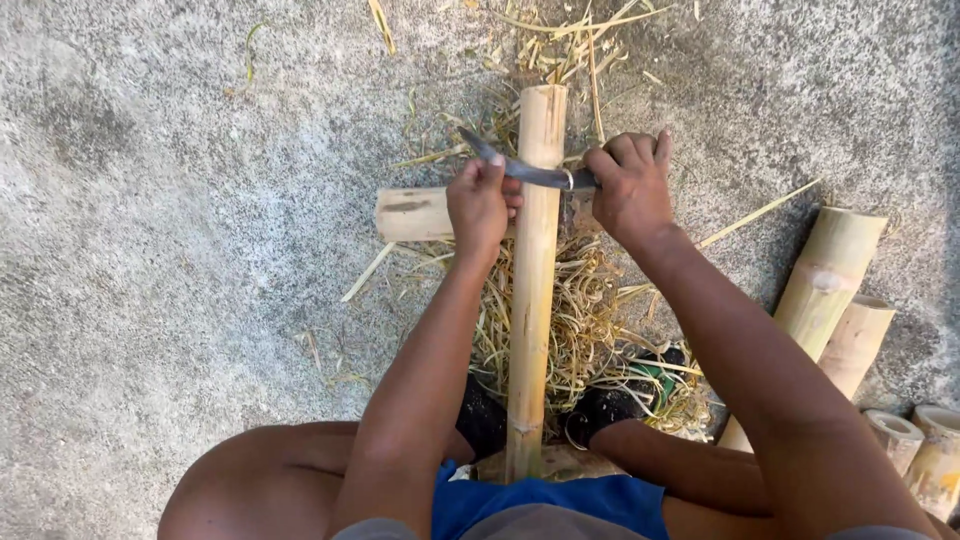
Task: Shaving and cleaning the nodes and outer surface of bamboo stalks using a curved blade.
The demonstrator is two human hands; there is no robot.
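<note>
We draw a curved blade across a bamboo pole, left hand and right hand each clenched on an end.

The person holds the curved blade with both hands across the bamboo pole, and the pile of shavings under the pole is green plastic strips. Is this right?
Not quite. In the head view the left hand and right hand do hold the curved blade across the bamboo pole, but the pile under it is pale yellow bamboo shavings, not green plastic strips.

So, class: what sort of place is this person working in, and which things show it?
Probably an outdoor yard used for bamboo work: rough concrete ground, cut bamboo poles stacked at one side, and a heap of bamboo shavings under the pole being scraped.
</note>
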